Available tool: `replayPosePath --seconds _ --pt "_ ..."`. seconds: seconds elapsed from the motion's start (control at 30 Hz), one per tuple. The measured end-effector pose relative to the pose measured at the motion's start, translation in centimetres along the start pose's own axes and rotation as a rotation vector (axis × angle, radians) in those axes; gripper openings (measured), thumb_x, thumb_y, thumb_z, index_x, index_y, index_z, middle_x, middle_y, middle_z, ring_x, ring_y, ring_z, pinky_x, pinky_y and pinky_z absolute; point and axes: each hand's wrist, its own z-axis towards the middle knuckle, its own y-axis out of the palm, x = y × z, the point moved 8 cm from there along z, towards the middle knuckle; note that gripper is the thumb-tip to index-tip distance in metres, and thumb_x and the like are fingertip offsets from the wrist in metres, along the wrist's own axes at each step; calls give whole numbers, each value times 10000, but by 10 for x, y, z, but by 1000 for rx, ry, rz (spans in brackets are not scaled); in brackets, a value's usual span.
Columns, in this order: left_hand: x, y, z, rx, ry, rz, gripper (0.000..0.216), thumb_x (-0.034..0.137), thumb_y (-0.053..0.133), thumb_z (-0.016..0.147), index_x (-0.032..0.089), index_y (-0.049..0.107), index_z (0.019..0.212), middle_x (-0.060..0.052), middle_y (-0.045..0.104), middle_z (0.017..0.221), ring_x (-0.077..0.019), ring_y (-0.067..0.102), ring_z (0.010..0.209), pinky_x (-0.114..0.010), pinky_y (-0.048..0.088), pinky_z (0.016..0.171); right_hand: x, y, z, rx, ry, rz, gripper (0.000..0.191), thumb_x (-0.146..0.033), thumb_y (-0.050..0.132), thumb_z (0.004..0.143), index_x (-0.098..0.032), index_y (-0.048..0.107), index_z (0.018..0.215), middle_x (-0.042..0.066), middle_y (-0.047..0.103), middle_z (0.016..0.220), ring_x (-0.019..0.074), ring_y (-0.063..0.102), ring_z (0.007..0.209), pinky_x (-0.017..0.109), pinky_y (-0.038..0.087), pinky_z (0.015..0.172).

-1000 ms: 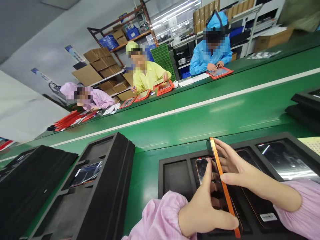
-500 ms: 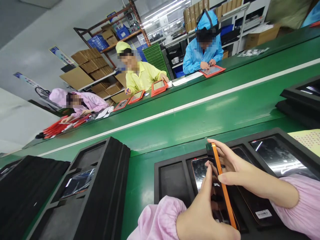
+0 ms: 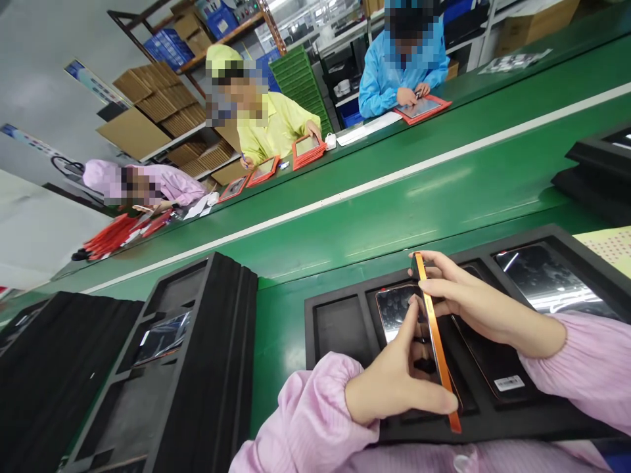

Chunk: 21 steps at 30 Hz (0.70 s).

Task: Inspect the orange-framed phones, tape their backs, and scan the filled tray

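Note:
I hold an orange-edged tablet (image 3: 436, 341) on edge above a black foam tray (image 3: 340, 328). My left hand (image 3: 394, 384) grips its near end, thumb along the lower edge and forefinger raised against the glossy face. My right hand (image 3: 458, 292) pinches the far upper corner with its fingers wrapped over the rim. Below lie another glossy tablet (image 3: 394, 309) in a tray slot and a dark one with a white barcode label (image 3: 509, 383).
A stack of black foam trays (image 3: 197, 368) stands at left, one slot holding a bagged device (image 3: 165, 336). More black trays (image 3: 599, 171) sit at right. Beyond the green conveyor belt (image 3: 394, 197), three people in smocks work on red-framed tablets (image 3: 308, 150).
The view has tipped down a little and the scene shifted up. Both hands keep the orange-edged tablet on edge; my right fingers have slid slightly along its upper corner.

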Motion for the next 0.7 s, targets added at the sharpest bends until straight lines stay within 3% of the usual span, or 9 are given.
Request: replayPosePath --seconds 0.13,0.23,0.37,0.5,0.63,0.7 --pt "0 -4 3 -9 47 -102 1177 389 868 500 366 182 1456 -81 461 1195 -133 522 812 -268 480 670 1 -3 4 50 31 18 480 -426 592 710 -288 410 1132 16 509 949 162 575 720 349 566 616" --pt "-1 -5 3 -9 76 -123 1089 427 847 550 353 235 1447 -65 484 1144 -127 523 823 -251 485 684 1 -3 4 54 19 13 410 -450 575 737 -273 415 1070 11 545 923 158 585 701 343 566 613" --pt "4 -8 3 53 175 -102 1099 332 882 522 350 270 1433 -41 518 1110 -121 555 861 -222 492 715 -11 -8 2 24 -158 -9 427 -418 625 682 -260 450 1038 36 612 1024 168 630 752 322 563 644" --pt "10 -15 0 123 240 -233 692 357 831 607 247 533 1222 -12 605 877 -87 577 647 -169 455 536 -29 -6 -6 -130 -339 54 424 -394 632 722 -279 510 1112 45 633 1167 220 658 937 378 557 780" --pt "15 1 -5 -58 220 -135 451 384 795 651 149 651 1008 -32 627 766 -110 582 659 -233 471 656 -39 -6 -14 -138 -398 -191 408 -469 633 774 -240 601 1110 87 660 1146 258 640 1017 409 549 844" --pt "20 3 -9 -41 260 -35 409 415 757 691 151 656 987 -27 614 762 -113 552 685 -255 451 713 -42 -10 -16 -51 -429 -357 411 -523 610 787 -219 638 1062 96 690 1071 262 654 982 409 559 836"
